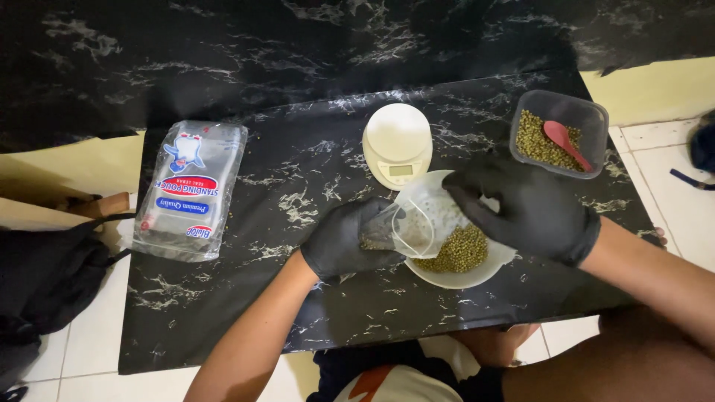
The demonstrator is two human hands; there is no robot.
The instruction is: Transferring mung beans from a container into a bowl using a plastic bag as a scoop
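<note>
At frame centre, 2 black-gloved hands: left hand (344, 242) grips a clear pouch (398, 231); right hand (530, 208) pinches its rim over a white bowl (488, 266) of green beans (456, 251).

A small clear pouch (398, 231) was gripped by the black-gloved left hand (348, 242) and held open over a white bowl (477, 275) of green beans, whose rim was tipped by the gloved right hand (532, 208). A white kitchen scale (397, 144), a bean-filled container (558, 134) with a red spoon (566, 143) and a pack of pouches (190, 190) were seen on the black marbled table (298, 171).
</note>
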